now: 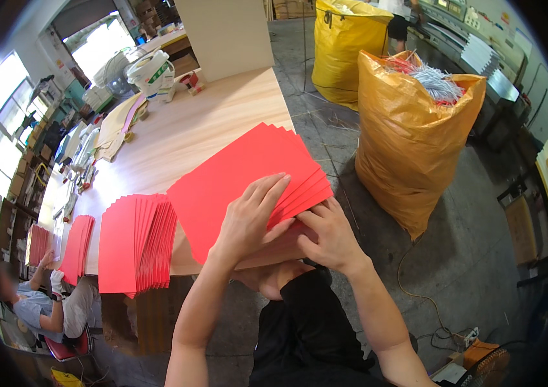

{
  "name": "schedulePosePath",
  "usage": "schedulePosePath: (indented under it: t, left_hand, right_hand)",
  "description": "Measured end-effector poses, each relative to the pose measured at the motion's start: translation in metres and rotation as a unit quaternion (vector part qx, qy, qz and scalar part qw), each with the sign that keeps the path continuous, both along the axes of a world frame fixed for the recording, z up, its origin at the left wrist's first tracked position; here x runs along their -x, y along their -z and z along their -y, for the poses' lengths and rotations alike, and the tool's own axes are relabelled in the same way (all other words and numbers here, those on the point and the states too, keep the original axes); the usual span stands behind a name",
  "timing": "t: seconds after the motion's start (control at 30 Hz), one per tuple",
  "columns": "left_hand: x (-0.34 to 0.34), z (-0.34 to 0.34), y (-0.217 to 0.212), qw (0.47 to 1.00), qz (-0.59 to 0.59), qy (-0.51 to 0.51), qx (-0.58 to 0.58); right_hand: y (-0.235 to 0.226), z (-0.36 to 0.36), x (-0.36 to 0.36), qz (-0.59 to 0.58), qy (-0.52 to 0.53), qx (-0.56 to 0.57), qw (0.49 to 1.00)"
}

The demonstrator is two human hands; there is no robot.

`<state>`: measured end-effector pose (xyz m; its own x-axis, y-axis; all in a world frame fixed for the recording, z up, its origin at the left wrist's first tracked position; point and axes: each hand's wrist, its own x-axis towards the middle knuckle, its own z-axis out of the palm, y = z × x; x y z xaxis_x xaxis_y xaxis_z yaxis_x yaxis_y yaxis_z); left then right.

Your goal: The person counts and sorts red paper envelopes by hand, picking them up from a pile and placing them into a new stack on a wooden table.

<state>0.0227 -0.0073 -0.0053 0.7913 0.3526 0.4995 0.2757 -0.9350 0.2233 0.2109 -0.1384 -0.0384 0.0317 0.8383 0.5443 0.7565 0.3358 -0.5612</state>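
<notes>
Red paper sheets [242, 168] lie in a fanned stack at the table's near right corner, their stepped edges facing right. My left hand [251, 216] rests on top of them, fingers stretched out flat and thumb along the near edge. At that same edge is my right hand [332, 235]; its fingertips touch the lower right corner of the sheets, and its thumb stands apart below. Whether any right fingertips reach beneath the paper is hidden. Just left of this stack, a thicker fanned pile of red sheets [125, 242] overhangs the front edge of the table.
More red piles [78, 248] lie along the wooden table [203, 103] toward a seated person [45, 306] at the left. A white bucket [151, 71] stands at the back. Right of the table are an orange sack [409, 142] of paper strips and a yellow sack [345, 51].
</notes>
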Motion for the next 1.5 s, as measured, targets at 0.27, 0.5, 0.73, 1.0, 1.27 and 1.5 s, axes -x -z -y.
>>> schedulePosePath:
  t: [0.27, 0.5, 0.73, 1.0, 1.27, 1.5]
  left_hand:
    - [-0.003, 0.000, 0.001, 0.997, -0.039, -0.038, 0.054]
    - [0.000, 0.003, 0.005, 0.996, 0.066, -0.019, 0.062]
    - [0.000, -0.004, 0.006, 0.994, 0.085, 0.005, 0.062]
    - [0.002, -0.004, -0.001, 0.990, 0.098, 0.014, 0.098]
    - [0.000, -0.003, 0.000, 0.991, 0.096, 0.002, 0.095]
    - [0.001, -0.004, 0.000, 0.988, 0.099, 0.010, 0.118]
  right_hand:
    - [0.006, 0.018, -0.018, -0.112, 0.171, -0.023, 0.979]
    - [-0.033, 0.011, -0.026, 0.037, 0.171, 0.076, 0.982]
    - [-0.038, -0.017, -0.008, -0.497, 0.040, 0.120, 0.859]
    - [-0.039, -0.021, -0.012, -0.492, 0.031, 0.129, 0.861]
    - [-0.047, -0.021, -0.010, -0.584, 0.011, 0.146, 0.798]
    - [-0.047, -0.019, -0.014, -0.548, 0.007, 0.161, 0.821]
